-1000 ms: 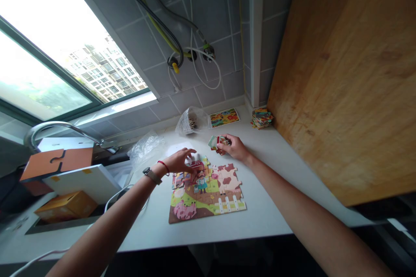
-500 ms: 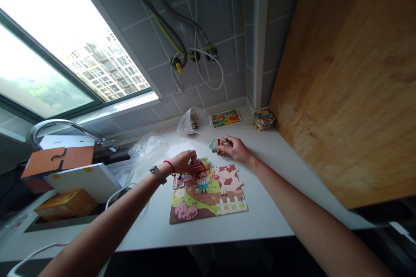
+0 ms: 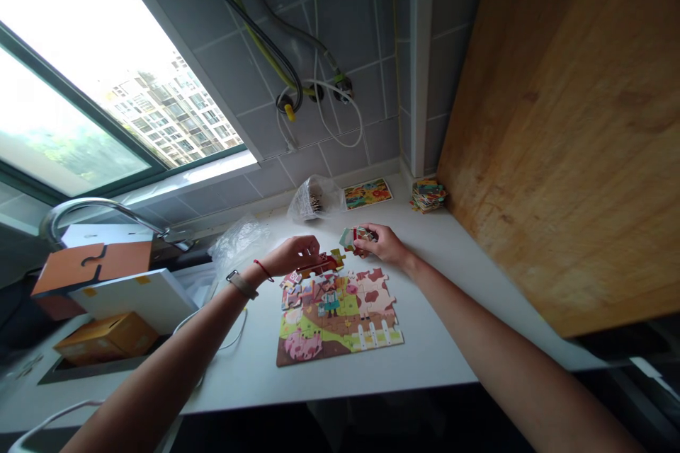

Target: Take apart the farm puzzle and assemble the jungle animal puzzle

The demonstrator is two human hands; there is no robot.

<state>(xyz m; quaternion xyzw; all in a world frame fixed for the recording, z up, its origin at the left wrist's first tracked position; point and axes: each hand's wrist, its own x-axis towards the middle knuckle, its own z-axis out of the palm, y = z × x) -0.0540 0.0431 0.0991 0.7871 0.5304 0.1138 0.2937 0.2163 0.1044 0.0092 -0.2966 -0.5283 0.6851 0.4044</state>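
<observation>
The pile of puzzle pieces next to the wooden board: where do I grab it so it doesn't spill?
I'd grip the pile low around its edges, coming from the front left. The wooden board stands close on its right and the wall is behind, so the front left looks freest. It's stacked with uneven edges, so pinching only the top would probably leave the rest.

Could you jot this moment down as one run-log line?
left grip: at red puzzle pieces, hold unclear | right grip: holding loose pieces | counter: part-built farm puzzle, colourful stack by wooden panel
</observation>
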